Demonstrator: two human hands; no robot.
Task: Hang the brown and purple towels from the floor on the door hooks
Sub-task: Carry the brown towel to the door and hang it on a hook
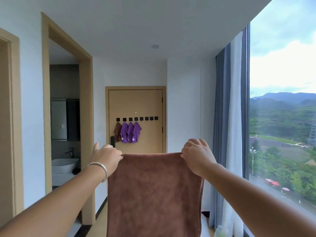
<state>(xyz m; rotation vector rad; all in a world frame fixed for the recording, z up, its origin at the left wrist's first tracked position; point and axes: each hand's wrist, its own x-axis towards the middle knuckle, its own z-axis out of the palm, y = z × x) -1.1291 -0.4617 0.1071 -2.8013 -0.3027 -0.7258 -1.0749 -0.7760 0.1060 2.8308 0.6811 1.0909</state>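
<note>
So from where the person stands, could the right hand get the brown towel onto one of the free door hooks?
Probably not yet. The right hand and left hand pinch the brown towel by its top corners, while the free hooks sit on the door far down the hallway. Nothing blocks the path; walking closer seems needed.

Daylight pours in from the tall window point(282, 100) on the right, and the sky there is pale and nearly washed out. The white walls and ceiling take a cool, even grey tone with soft shadows only. The open bathroom doorway point(65, 117) on the left is dimmer than the hall. Wide-angle distortion bends the door frames and the window edge outward near the borders. The picture is slightly soft overall; the far door point(136, 103) and its hooks point(136, 119) lack fine detail, and the lower corners blur
</note>
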